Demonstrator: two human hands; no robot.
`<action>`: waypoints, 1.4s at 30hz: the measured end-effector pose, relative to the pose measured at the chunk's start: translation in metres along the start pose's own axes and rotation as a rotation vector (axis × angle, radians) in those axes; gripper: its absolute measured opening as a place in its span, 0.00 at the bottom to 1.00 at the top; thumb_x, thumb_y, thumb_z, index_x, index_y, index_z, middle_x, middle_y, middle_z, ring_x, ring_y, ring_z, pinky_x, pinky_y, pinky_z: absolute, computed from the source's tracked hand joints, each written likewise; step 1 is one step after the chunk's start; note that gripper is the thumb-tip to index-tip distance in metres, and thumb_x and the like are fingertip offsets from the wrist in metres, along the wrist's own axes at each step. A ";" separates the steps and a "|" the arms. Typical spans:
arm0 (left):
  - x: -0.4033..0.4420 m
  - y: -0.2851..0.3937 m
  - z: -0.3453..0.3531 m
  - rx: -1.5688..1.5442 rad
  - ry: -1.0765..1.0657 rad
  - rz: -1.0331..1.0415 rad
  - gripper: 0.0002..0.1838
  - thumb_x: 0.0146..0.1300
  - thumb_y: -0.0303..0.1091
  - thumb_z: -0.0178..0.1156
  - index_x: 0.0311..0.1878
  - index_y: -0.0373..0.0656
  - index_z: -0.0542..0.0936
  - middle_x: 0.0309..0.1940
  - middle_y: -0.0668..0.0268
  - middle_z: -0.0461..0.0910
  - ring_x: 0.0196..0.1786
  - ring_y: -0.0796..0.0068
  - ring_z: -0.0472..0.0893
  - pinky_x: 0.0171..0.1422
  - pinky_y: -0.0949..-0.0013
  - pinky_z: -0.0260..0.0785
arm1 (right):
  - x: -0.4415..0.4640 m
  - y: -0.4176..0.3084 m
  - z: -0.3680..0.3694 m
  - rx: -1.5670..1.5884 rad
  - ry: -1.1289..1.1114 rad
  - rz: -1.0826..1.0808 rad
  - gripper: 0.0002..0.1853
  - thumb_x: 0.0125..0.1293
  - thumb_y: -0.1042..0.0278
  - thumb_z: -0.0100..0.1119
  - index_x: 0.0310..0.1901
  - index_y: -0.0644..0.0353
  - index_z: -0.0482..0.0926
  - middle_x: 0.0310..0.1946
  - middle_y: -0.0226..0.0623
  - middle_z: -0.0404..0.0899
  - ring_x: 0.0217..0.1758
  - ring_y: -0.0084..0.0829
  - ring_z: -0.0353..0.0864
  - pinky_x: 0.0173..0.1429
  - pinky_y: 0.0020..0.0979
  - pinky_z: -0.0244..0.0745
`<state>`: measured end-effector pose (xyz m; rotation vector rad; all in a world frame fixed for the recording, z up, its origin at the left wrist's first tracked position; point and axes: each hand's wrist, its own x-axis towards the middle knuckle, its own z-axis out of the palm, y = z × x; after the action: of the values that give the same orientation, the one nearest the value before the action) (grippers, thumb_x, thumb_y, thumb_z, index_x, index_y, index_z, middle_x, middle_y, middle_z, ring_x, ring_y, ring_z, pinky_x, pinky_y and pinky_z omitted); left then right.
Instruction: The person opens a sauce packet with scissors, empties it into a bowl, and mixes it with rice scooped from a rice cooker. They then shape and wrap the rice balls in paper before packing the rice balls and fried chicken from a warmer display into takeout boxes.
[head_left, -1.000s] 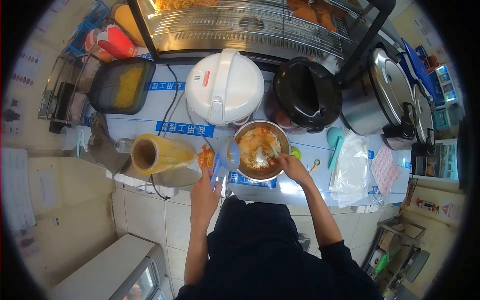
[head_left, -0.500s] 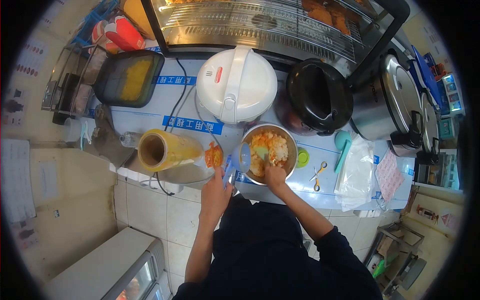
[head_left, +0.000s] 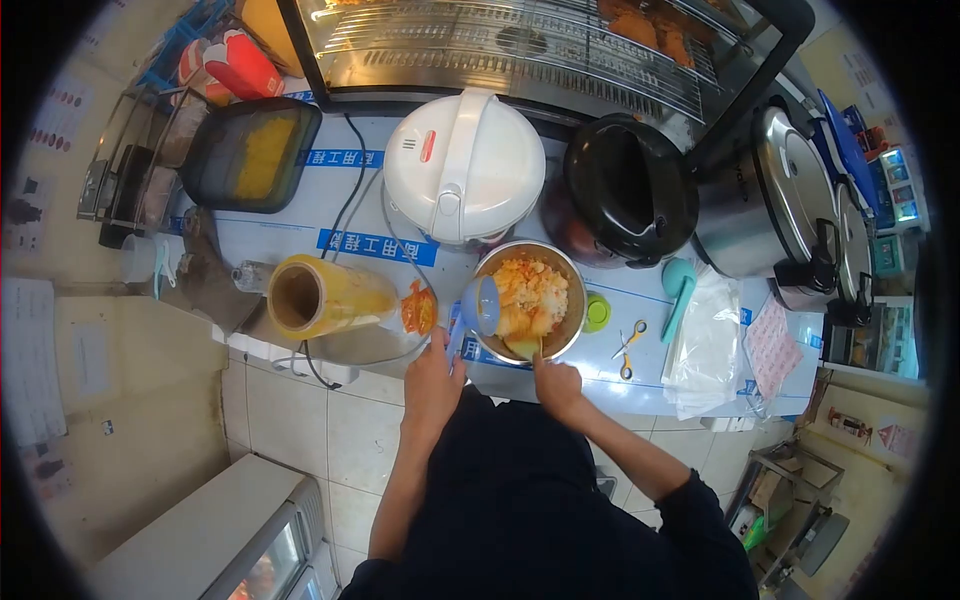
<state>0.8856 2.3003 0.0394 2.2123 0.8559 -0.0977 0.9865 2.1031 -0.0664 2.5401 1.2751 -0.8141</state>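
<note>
A metal bowl (head_left: 574, 335) near the table's front edge holds rice (head_left: 530, 290) mixed with orange-red bits. My right hand (head_left: 560, 388) is closed round the handle of a pale green spatula (head_left: 522, 347), whose blade is down in the rice at the bowl's near side. Closed on a blue ladle (head_left: 482, 306), my left hand (head_left: 432, 385) stays at the table edge. The ladle's round head overlaps the bowl's left rim; whether it touches, I cannot tell. Just left of it lies a clear plastic bag with reddish-orange food (head_left: 418, 308).
Behind the bowl stand a white rice cooker (head_left: 420, 185) and a black-lidded cooker (head_left: 600, 190). A roll of film (head_left: 345, 300) lies to the left. On the right are a green lid (head_left: 597, 312), scissors (head_left: 628, 350), a teal spoon (head_left: 680, 290) and plastic bags (head_left: 700, 350).
My right hand has drawn the spatula from the middle of the bowl to its near side, and its pale green blade now shows there. My left hand and the ladle hardly moved.
</note>
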 end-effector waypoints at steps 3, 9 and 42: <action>-0.002 0.001 -0.003 -0.029 -0.012 0.006 0.15 0.60 0.29 0.58 0.48 0.39 0.66 0.35 0.45 0.79 0.39 0.42 0.80 0.43 0.48 0.70 | 0.032 0.022 -0.003 0.094 0.259 0.083 0.20 0.61 0.68 0.53 0.56 0.60 0.73 0.22 0.45 0.82 0.25 0.43 0.85 0.26 0.41 0.78; -0.004 0.000 -0.007 0.003 -0.007 -0.021 0.15 0.60 0.29 0.57 0.48 0.39 0.66 0.36 0.45 0.80 0.40 0.42 0.80 0.44 0.48 0.71 | 0.035 0.019 -0.043 0.158 0.298 0.120 0.20 0.64 0.65 0.52 0.58 0.58 0.73 0.19 0.46 0.80 0.21 0.45 0.82 0.26 0.44 0.77; 0.001 -0.001 -0.006 0.014 -0.055 0.041 0.24 0.63 0.28 0.54 0.63 0.35 0.67 0.52 0.42 0.76 0.52 0.43 0.77 0.57 0.51 0.70 | 0.042 0.005 0.003 0.447 0.362 0.355 0.21 0.66 0.69 0.47 0.60 0.65 0.68 0.25 0.58 0.80 0.29 0.57 0.82 0.31 0.52 0.78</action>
<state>0.8843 2.3058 0.0429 2.2283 0.7815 -0.1446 1.0092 2.1271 -0.0921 3.2596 0.7290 -0.6344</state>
